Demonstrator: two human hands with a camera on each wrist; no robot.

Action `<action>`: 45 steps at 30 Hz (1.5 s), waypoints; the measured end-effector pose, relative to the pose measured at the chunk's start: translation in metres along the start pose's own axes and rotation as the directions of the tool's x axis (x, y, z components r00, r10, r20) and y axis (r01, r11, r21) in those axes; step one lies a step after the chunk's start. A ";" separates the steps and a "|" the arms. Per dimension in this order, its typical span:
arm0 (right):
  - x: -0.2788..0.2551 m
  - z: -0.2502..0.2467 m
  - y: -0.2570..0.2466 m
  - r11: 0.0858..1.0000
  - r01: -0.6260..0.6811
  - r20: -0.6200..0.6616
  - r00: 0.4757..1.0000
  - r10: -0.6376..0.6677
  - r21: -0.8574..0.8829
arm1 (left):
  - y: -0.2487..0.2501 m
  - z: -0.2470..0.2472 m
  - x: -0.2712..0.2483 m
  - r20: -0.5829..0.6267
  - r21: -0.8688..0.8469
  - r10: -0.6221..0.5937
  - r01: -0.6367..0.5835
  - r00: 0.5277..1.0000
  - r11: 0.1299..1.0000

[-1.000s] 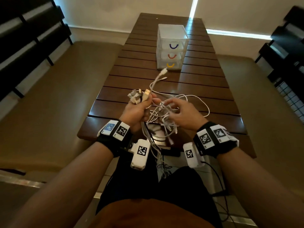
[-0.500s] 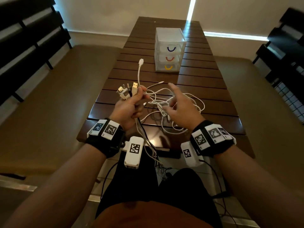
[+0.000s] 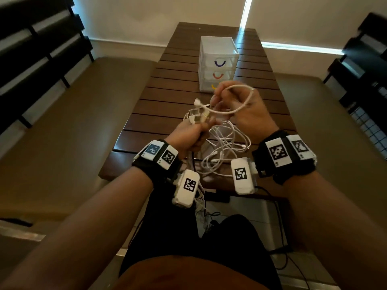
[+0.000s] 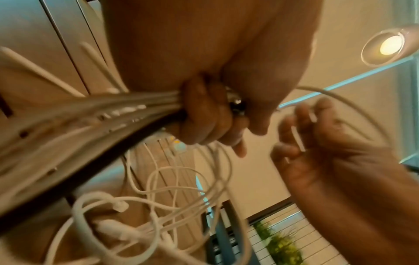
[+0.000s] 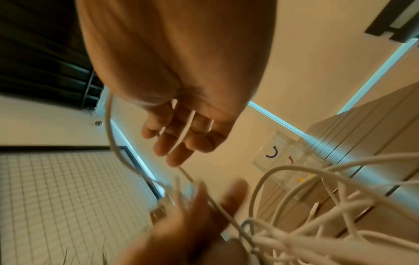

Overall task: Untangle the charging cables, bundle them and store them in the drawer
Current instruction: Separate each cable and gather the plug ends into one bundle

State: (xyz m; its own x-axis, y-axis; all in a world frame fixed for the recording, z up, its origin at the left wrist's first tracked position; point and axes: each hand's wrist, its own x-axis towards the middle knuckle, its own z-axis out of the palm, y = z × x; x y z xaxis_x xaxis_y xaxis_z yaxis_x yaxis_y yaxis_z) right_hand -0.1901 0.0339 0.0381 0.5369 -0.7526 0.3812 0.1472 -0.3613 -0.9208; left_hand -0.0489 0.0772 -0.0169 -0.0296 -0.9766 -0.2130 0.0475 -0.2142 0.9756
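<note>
My left hand point(image 3: 187, 136) grips a bunch of white charging-cable plugs point(image 3: 196, 117) in its fist, just above the near end of the table. From the fist the cables point(image 3: 222, 147) fall in a loose tangle onto the wood. My right hand point(image 3: 243, 114) is raised beside it and pinches one white cable point(image 3: 238, 95), which arcs in a loop over its back. In the right wrist view that cable point(image 5: 184, 133) runs between loosely bent fingers point(image 5: 179, 143). The left wrist view shows the left hand's fingers point(image 4: 204, 114) curled round the bundle. A clear drawer unit point(image 3: 217, 53) stands farther along, all three drawers closed.
The slatted brown table point(image 3: 167, 84) is long and narrow. Padded benches point(image 3: 73, 122) run along both sides, with dark slatted backs point(image 3: 31, 49) behind them. Some cables hang over the near edge towards my lap point(image 3: 201, 208).
My right hand has risen from the tangle and now holds one white cable up in a loop, nearer the drawer unit. The left hand keeps its grip on the plugs.
</note>
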 end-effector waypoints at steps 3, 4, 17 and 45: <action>-0.003 -0.013 -0.010 0.995 0.040 -0.144 0.989 -0.027 0.088 | -0.012 -0.005 0.001 -0.017 0.102 -0.011 0.012 1.000 0.995; -0.005 -0.015 -0.011 0.994 0.059 -0.184 0.982 -0.041 0.091 | -0.018 -0.008 0.002 -0.050 0.089 -0.010 0.015 0.999 0.996; -0.026 -0.016 0.081 0.709 -0.344 -0.223 0.939 0.261 -0.615 | -0.018 -0.035 -0.006 -0.108 -0.216 0.101 -0.122 0.989 0.969; 0.009 -0.043 -0.016 0.957 -0.064 -0.408 0.911 -0.060 -0.283 | -0.015 -0.020 -0.002 -0.029 0.321 0.077 -0.064 0.997 0.945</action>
State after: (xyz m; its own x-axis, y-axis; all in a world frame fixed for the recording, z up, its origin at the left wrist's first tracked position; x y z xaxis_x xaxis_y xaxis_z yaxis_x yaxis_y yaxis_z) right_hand -0.2229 0.0091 0.0600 0.1411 -0.8888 0.4360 -0.1291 -0.4532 -0.8820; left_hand -0.0292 0.0817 -0.0327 0.0030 -0.9903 -0.1386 -0.2737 -0.1341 0.9524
